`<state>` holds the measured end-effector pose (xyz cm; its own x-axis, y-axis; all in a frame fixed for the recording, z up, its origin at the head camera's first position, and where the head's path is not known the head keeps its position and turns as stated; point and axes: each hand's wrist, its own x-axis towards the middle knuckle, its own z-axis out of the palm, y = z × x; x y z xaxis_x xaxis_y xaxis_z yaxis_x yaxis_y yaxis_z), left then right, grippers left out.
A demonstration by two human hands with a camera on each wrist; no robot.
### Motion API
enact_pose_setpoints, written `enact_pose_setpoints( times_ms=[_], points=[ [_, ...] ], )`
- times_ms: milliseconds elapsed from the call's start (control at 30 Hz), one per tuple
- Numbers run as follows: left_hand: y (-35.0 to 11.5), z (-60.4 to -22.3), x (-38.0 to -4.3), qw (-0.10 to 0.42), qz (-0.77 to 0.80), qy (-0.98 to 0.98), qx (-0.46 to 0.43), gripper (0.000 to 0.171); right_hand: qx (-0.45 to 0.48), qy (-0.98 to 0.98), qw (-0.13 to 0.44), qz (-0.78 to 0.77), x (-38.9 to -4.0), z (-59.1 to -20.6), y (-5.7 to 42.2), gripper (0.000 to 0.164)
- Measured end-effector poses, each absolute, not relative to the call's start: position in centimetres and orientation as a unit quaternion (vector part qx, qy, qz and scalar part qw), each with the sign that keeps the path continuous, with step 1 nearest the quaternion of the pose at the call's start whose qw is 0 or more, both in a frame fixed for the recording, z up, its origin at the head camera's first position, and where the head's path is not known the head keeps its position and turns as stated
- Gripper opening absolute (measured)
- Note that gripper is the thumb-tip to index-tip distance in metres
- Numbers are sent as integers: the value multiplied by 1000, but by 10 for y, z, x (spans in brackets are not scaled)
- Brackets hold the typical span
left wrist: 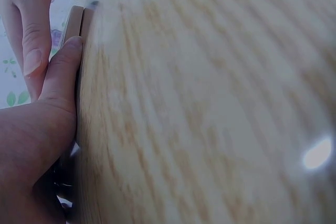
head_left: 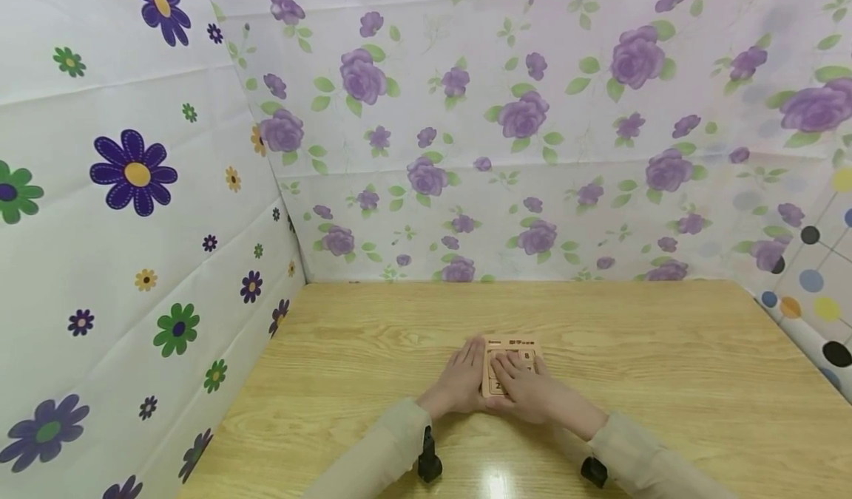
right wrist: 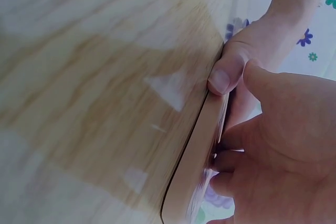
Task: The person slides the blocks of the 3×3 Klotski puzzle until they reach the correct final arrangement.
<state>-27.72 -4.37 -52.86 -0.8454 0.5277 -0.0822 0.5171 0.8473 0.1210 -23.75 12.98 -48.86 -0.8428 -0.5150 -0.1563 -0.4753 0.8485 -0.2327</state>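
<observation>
A light wooden number slide puzzle [head_left: 511, 342] lies flat on the table, with printed characters along its far strip and number tiles such as 8 and 2 showing. Along its left side my left hand [head_left: 464, 379] holds it, fingers stretched up the edge. The left thumb [right wrist: 219, 81] sits against the near edge in the right wrist view. My right hand [head_left: 531, 392] lies over the tiles from the right, its fingertips on the puzzle's face and covering several tiles. Both thumbs come close together at the near side.
The wood-grain table [head_left: 373, 336] spreads around the puzzle. Behind it hangs a purple rose cloth [head_left: 426, 177], with a daisy-print cloth [head_left: 133, 262] on the left and a dotted cloth [head_left: 812, 281] at the right. Dark wrist devices [head_left: 429, 462] show at both sleeves.
</observation>
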Motion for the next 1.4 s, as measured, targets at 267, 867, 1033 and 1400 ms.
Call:
enact_pose_setpoints(
  times_ms=[267,867,1033,1400],
  points=[
    [-43,-529,-277,61,53,960,267,113,-261,955,110,-85,-238,-490,128,83],
    [-44,-531,-280,50,53,961,268,112,-263,955,109,-82,-239,-489,121,84],
    [-43,-531,-281,49,53,962,265,113,-264,954,110,-85,-239,-489,120,84],
    [-43,-533,-281,59,56,962,262,113,-267,953,118,-88,-240,-491,123,83]
  ],
)
